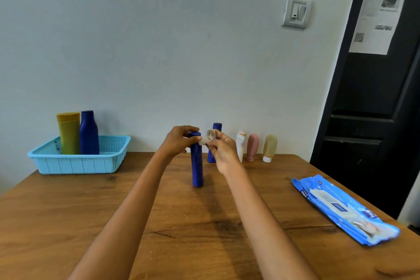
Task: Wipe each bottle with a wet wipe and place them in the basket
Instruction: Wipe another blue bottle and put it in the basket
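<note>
Head view shows your left hand (179, 143) gripping the top of the tall blue bottle (196, 161), keeping it upright on the table (159, 223) so it won't tip as you rub. Your right hand (221, 150) pinches the crumpled wipe (208, 137) against the bottle's upper side, near the cap. Two bottles, yellow (68, 133) and blue (89, 133), already stand in the basket (79, 163) at far left. Four more (252, 148) wait by the wall. The wipe pack (345, 209) lies within reach on your right.
</note>
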